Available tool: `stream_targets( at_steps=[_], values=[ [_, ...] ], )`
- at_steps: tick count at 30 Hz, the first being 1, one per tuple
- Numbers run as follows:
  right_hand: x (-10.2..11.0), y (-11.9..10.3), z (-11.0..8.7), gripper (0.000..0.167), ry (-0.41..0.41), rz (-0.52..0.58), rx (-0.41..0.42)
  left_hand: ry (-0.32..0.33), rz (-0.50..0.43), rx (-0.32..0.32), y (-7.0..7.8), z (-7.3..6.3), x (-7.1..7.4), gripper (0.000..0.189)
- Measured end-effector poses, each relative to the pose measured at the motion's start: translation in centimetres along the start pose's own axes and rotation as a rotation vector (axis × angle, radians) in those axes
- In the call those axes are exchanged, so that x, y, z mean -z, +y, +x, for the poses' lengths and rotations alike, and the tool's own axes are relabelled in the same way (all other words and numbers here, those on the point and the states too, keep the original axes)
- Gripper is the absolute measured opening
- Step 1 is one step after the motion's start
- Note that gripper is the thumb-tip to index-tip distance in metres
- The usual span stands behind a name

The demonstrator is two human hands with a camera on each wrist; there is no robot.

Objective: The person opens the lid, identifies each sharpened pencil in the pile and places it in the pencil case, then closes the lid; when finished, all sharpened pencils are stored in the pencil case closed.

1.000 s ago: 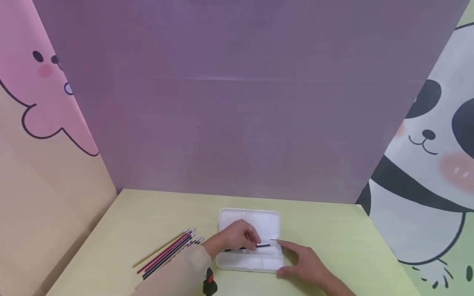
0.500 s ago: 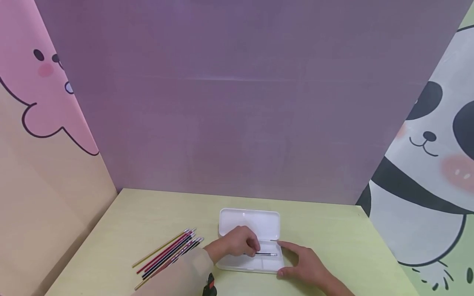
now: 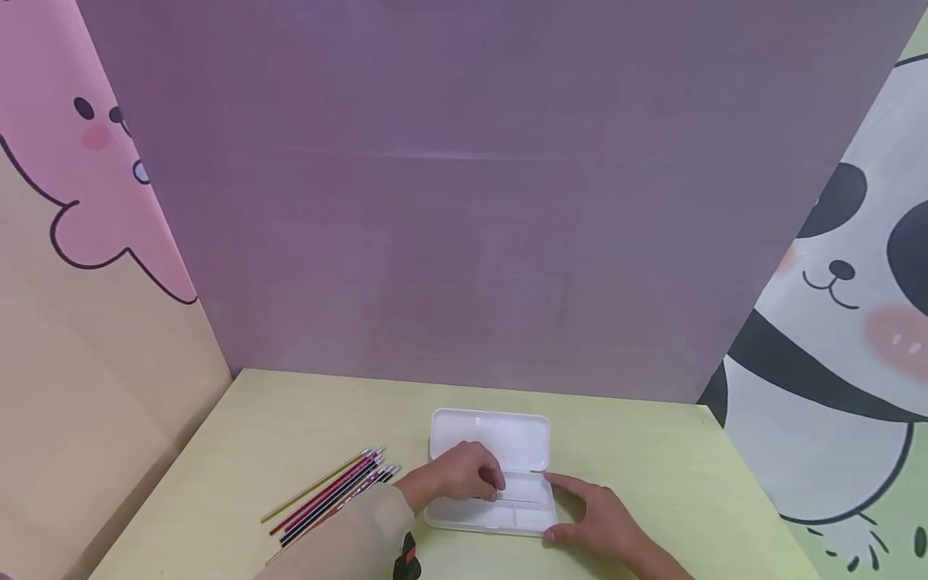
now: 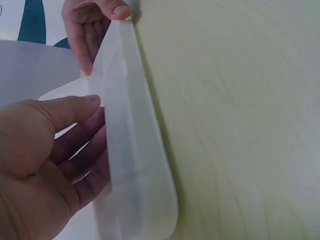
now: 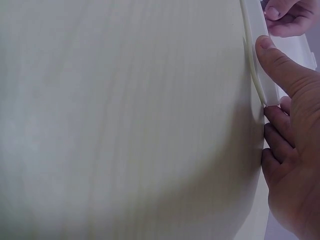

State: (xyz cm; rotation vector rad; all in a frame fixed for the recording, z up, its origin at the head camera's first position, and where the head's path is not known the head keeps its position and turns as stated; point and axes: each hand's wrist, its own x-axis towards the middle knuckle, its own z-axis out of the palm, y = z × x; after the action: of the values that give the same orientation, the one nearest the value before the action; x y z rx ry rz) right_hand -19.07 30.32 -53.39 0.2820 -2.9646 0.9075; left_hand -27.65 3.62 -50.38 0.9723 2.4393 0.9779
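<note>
A white plastic pencil case (image 3: 489, 435) lies with its lid raised, its divided tray toward me. My left hand (image 3: 464, 471) reaches into the tray, fingers bent and thumb at the near side. In the left wrist view, thumb and fingers show with nothing between them, the fingertips hidden behind the wall (image 4: 132, 150). Beside them a thin dark pencil (image 3: 522, 501) lies low along the divider, mostly hidden. My right hand (image 3: 602, 519) holds the case's right end, thumb at the front corner and index finger near the hinge corner.
Left of the case lies a loose bundle of pencils (image 3: 329, 491) in gold, red and black; the left sleeve (image 3: 362, 532) covers part of it. A purple panel (image 3: 464, 201) stands behind the pale table (image 3: 652, 467).
My left hand has moved the dark pencil toward the near side of the tray and lowered it, so that it now mostly disappears at the divider. The right hand stays in place.
</note>
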Motion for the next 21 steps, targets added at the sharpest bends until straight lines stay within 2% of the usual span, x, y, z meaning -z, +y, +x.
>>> stream_targets(
  at_steps=[4, 8, 12, 15, 21],
  values=[
    [-0.1, 0.0, 0.0, 0.091, 0.006, -0.012, 0.0, 0.019, -0.031, 0.004, -0.3, -0.5, 0.8, 0.01],
    [-0.1, 0.1, -0.1, 0.092, 0.01, -0.01, 0.0, 0.031, -0.083, 0.018, -0.7, -1.6, 2.2, 0.01],
    [-0.1, 0.1, -0.1, 0.092, 0.008, -0.008, 0.001, 0.04, -0.147, 0.045, -1.7, -3.3, 4.0, 0.01],
    [-0.1, 0.0, 0.0, 0.091, 0.009, 0.009, -0.01, 0.051, -0.161, 0.064, -2.6, -4.9, 5.3, 0.01],
    [-0.1, -0.3, 0.1, 0.091, 0.007, 0.016, -0.029, 0.063, -0.2, 0.091, -4.6, -8.2, 6.6, 0.012]
  ],
)
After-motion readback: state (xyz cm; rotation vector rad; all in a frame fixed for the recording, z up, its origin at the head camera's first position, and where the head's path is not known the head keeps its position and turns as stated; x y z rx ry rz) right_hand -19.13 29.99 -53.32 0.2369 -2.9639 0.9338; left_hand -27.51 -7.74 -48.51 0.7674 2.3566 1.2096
